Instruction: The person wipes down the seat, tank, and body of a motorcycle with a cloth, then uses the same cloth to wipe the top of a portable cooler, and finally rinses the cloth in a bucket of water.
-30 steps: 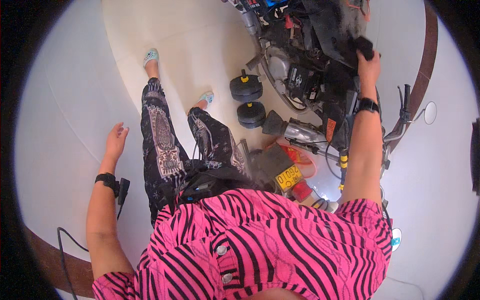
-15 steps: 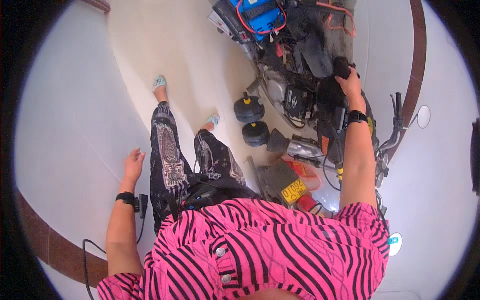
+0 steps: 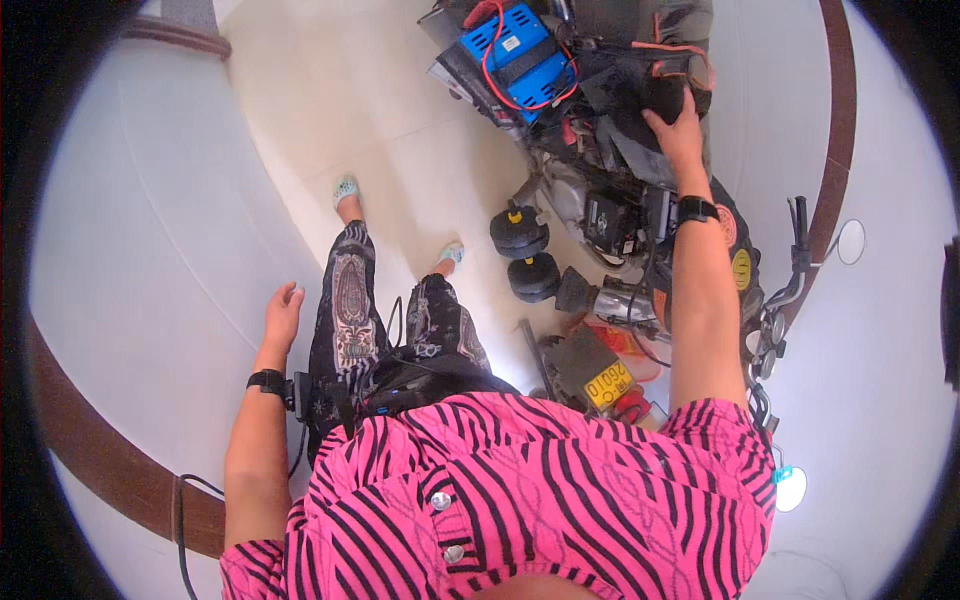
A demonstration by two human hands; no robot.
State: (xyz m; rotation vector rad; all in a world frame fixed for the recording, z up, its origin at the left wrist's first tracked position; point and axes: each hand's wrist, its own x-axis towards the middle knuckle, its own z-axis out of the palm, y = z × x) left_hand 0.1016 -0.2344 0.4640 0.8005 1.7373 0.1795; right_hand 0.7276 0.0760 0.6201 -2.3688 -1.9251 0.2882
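Note:
My right hand [image 3: 682, 135] reaches forward over a dark motorcycle [image 3: 568, 193] and grips a small black block-shaped thing [image 3: 662, 98]. Its thumb lies along one side and the fingers on the other; its exact kind does not show. Just past that hand is a dark bundle with an orange cord [image 3: 680, 46]. To the hand's left sits a blue metal box [image 3: 520, 55] with a red cable around it. My left hand [image 3: 283, 318] hangs beside my left leg, fingers loosely bent and holding nothing. Each wrist wears a black strap with a small device.
A dumbbell with black weights [image 3: 519, 232] stands on the pale floor [image 3: 290, 110], between my legs and the motorcycle. The handlebar [image 3: 795, 250] and a round mirror [image 3: 851, 242] jut out on the right. A yellow number plate [image 3: 607, 386] is near my waist. White walls rise on both sides.
My right hand has moved forward and slightly left with the black block-shaped thing, toward the orange cord. My left hand has shifted slightly right. The view has shifted, so the motorcycle appears lower.

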